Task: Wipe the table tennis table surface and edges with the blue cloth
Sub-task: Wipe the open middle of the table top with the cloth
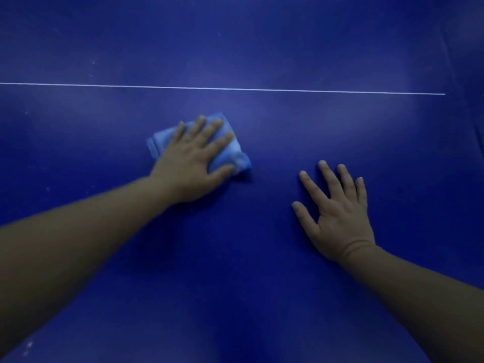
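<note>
left hand [192,158] is lying flat, fingers straight and spread, pressing down on cloth [237,156] | cloth is sitting folded on bench [235,284], on the near side of white line [235,89], apart from it | right hand [337,213] is resting flat on bench, fingers spread, holding nothing, not touching cloth
</note>
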A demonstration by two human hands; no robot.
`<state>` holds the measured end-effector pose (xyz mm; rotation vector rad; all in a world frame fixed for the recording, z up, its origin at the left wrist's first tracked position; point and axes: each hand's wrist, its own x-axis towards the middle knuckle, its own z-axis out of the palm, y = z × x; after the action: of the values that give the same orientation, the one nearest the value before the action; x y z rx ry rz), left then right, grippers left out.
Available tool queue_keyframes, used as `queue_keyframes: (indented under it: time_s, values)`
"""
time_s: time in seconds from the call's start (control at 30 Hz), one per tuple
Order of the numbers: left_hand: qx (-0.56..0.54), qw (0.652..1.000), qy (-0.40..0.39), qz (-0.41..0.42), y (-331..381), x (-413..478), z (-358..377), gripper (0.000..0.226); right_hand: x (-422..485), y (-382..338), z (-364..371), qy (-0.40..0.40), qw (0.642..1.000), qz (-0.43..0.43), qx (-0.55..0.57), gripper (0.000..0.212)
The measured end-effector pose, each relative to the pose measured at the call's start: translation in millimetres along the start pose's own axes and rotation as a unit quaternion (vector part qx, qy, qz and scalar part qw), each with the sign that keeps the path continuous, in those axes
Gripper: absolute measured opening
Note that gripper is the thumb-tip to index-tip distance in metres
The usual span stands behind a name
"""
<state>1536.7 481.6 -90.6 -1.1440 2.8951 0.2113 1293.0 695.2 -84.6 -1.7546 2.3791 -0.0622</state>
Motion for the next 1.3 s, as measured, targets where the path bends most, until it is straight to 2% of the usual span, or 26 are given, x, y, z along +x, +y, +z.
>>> queue_keyframes:
  time_s: [0.1, 0.13, 0.17, 0.2, 0.3, 0.37, 0.4, 0.5, 0.53, 0.63, 0.77, 0.87, 0.93, 1.03, 1.1, 1.2, 1.3]
  values:
    - [0.006, 0.982, 0.005, -0.187, -44.7, 34.2, -13.3, 0.087, -0.1, -0.7, 0.4, -0.003, 1.000, 0.000, 0.000, 0.068]
    - [-0.002, 0.974, 0.009, -0.226, -47.3, 39.7, -14.1, 0.087, -0.4, -0.5, 0.3, -0.004, 1.000, 0.003, -0.001, 0.068]
    - [-0.001, 0.973, 0.015, -0.232, -37.9, 39.1, -12.0, 0.086, -0.4, 0.0, 0.2, -0.006, 1.000, 0.003, -0.002, 0.068]
    - [0.006, 0.978, 0.021, -0.209, -21.1, 30.1, -8.5, 0.085, -0.6, 0.4, 0.1, -0.009, 1.000, 0.003, -0.003, 0.069]
    - [-0.008, 0.999, 0.032, -0.041, 26.7, -28.4, 10.3, 0.078, -0.3, -0.3, -0.4, -0.012, 1.000, 0.004, -0.007, 0.068]
    - [0.000, 1.000, 0.018, 0.004, 12.7, -40.6, 9.2, 0.077, -0.1, -0.7, -0.6, -0.010, 1.000, 0.005, -0.003, 0.068]
    - [0.007, 0.999, 0.016, -0.028, -5.7, -31.1, 3.8, 0.080, -0.1, -0.5, -0.3, -0.008, 1.000, 0.004, -0.001, 0.068]
    - [0.013, 0.981, 0.009, -0.192, -62.2, 6.9, -14.7, 0.090, 0.0, -0.5, -0.2, -0.007, 1.000, 0.005, 0.000, 0.069]
    - [0.005, 0.977, 0.009, -0.215, -67.8, 12.1, -16.8, 0.091, 0.2, -0.4, -0.2, -0.007, 1.000, 0.006, -0.001, 0.069]
    - [0.009, 0.986, 0.015, -0.164, -27.6, -15.5, -3.5, 0.087, 0.3, 0.4, 0.4, -0.007, 1.000, 0.004, 0.000, 0.069]
    - [0.007, 1.000, 0.027, 0.013, 38.5, -122.3, 18.3, 0.073, 0.0, 0.5, -0.3, -0.011, 1.000, 0.004, -0.002, 0.069]
    - [0.015, 0.997, 0.013, 0.072, 18.5, -119.6, 13.7, 0.073, 0.3, -0.4, -0.1, -0.011, 1.000, 0.007, -0.004, 0.069]
    - [0.023, 1.000, 0.012, 0.016, -12.3, -71.5, 0.9, 0.080, 0.9, -0.2, -0.3, -0.013, 1.000, 0.006, -0.005, 0.070]
    - [0.006, 0.988, 0.004, -0.154, -62.8, -2.1, -17.9, 0.090, 0.6, -0.6, 0.3, -0.012, 1.000, 0.009, -0.009, 0.070]
    - [0.004, 0.981, 0.009, -0.194, -71.2, 14.3, -17.6, 0.090, 1.1, -1.6, 0.3, -0.007, 1.000, 0.012, -0.010, 0.070]
    - [0.014, 0.985, 0.027, -0.172, -31.9, -27.6, -5.6, 0.085, 1.2, -1.5, 0.4, -0.015, 1.000, 0.007, -0.011, 0.070]
    - [0.014, 0.997, 0.031, -0.064, 21.4, -136.8, 15.8, 0.075, 0.8, 1.3, 1.4, -0.018, 1.000, 0.007, -0.016, 0.070]
